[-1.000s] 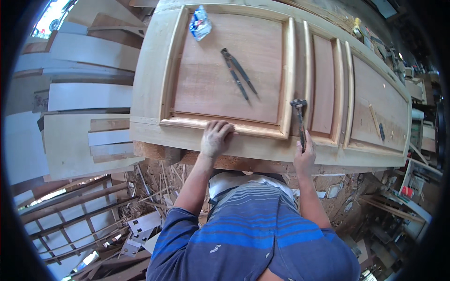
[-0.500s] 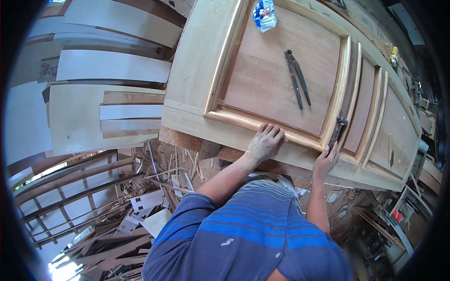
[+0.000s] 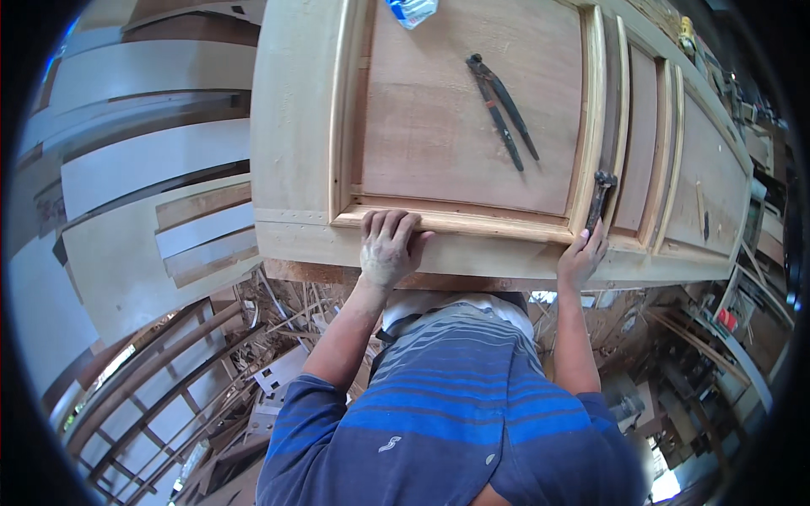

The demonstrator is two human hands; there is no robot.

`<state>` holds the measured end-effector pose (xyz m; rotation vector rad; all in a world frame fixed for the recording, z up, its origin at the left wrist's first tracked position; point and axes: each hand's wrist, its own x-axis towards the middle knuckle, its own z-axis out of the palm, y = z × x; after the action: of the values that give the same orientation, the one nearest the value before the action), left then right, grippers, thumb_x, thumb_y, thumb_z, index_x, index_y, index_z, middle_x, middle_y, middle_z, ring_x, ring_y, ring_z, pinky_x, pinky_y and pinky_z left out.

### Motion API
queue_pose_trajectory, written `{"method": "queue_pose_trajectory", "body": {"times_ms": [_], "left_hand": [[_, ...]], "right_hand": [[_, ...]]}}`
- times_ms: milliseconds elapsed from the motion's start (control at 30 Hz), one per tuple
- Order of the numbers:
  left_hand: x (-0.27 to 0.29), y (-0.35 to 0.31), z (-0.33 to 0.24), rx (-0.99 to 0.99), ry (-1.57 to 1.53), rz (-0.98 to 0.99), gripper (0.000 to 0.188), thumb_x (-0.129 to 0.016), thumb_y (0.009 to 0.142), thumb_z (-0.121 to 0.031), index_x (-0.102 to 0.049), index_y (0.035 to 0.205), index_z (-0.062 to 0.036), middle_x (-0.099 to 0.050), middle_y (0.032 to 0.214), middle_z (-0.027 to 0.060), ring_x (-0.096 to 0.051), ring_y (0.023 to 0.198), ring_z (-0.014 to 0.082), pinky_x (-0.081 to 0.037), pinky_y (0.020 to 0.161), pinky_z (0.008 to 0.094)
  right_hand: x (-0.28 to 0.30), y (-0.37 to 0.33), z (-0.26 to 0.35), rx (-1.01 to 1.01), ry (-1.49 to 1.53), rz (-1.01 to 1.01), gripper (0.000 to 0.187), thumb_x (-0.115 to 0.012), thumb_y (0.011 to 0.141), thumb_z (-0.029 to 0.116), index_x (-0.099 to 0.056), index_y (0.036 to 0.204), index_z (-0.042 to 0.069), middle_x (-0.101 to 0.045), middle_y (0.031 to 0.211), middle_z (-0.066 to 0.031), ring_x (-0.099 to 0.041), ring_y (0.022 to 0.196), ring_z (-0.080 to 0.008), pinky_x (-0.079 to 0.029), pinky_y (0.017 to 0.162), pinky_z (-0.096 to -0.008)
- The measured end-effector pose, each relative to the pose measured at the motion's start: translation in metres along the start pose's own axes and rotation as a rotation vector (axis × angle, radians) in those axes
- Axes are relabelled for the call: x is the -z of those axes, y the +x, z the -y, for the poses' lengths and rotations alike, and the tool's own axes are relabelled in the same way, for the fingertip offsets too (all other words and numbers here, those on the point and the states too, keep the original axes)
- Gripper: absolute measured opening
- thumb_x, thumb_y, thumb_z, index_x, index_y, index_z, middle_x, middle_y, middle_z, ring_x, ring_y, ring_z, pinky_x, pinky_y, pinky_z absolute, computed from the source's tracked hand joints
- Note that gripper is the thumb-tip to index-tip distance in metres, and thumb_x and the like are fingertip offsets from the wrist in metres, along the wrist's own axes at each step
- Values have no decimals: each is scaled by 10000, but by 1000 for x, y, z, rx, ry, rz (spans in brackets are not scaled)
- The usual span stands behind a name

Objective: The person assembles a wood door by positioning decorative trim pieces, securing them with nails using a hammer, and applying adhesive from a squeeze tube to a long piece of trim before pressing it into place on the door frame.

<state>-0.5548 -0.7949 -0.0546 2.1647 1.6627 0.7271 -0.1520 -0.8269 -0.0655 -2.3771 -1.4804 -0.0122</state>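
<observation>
The left hand (image 3: 388, 251) has just shifted along the pale, rounded wooden moulding (image 3: 494, 227) toward its left end, fingers bent over it, firmness impossible to tell; the hands now stand farther apart. The right hand (image 3: 582, 255), near the pale wooden door's (image 3: 291, 126) near edge, grips a dark hammer (image 3: 600, 201). Beyond lie black long-handled pincers (image 3: 496, 103); toward the far edge, a crinkled blue-and-white packet (image 3: 412, 10).

The pincers (image 3: 499, 122) lie on the big panel (image 3: 422, 143) of the door (image 3: 291, 160). The packet (image 3: 412, 11) is behind them, a bit left. The hammer (image 3: 598, 204) is right of them, nearer the front. Boards (image 3: 160, 156) are left of the door.
</observation>
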Motion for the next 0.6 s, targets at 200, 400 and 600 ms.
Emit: {"method": "queue_pose_trajectory", "body": {"times_ms": [200, 400, 600], "left_hand": [[-2, 2, -1, 5, 22, 42, 396, -877, 889, -357, -723, 1188, -148, -682, 1115, 66, -632, 1095, 299, -429, 1079, 508], [2, 8, -10, 34, 61, 11, 456, -911, 853, -381, -718, 1197, -153, -668, 1181, 87, -616, 1135, 316, -433, 1068, 516], [-2, 36, -43, -44, -27, 240, 491, -909, 844, -348, -698, 1221, -116, -655, 1199, 118, -611, 1149, 340, -469, 1026, 512]], "right_hand": [[2, 2, -4, 9, 0, 21, 476, -498, 1151, 215, -528, 1562, -25, -588, 1357, -302, -588, 1229, -482, -485, 1049, -565], [8, 5, 1, -36, 39, 54, 478, -505, 1146, 205, -524, 1567, -20, -583, 1338, -287, -594, 1210, -466, -493, 1036, -551], [4, 15, 2, -4, 33, 29, 475, -508, 1144, 201, -531, 1566, -18, -594, 1320, -285, -604, 1186, -453, -510, 1014, -542]]}}
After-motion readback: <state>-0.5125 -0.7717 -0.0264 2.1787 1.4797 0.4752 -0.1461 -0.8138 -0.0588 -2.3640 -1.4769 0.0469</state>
